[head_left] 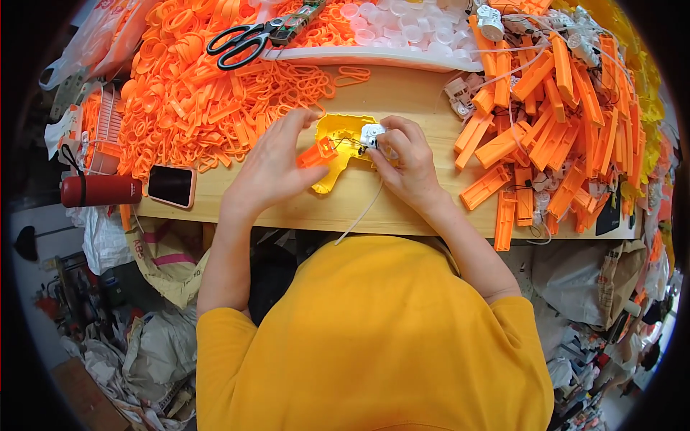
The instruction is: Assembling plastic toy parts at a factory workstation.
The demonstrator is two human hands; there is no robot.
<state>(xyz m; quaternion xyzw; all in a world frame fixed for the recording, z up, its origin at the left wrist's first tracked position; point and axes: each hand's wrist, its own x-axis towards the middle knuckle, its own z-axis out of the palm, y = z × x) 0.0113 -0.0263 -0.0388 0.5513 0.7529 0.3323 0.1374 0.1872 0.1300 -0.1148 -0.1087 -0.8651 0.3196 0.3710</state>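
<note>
A yellow plastic shell half (328,179) lies on the wooden table in front of me. My right hand (407,154) pinches a small white plastic gearbox-like unit (371,134) at the shell's right side. Thin dark wires run across the shell from that unit to an orange plastic case (316,154) at its left. My left hand (277,161) is held around the orange case with thumb and fingers apart; whether it touches the case is hard to tell. From below my right hand a thin whitish cord (363,214) trails over the table's front edge.
Small orange parts (194,93) are heaped at left, with scissors (241,44) behind. A phone (172,187) and red flask (100,191) sit front left. Translucent caps (410,29) fill a white tray (345,56) behind. Orange cases (553,136) with wired white units pile up at right.
</note>
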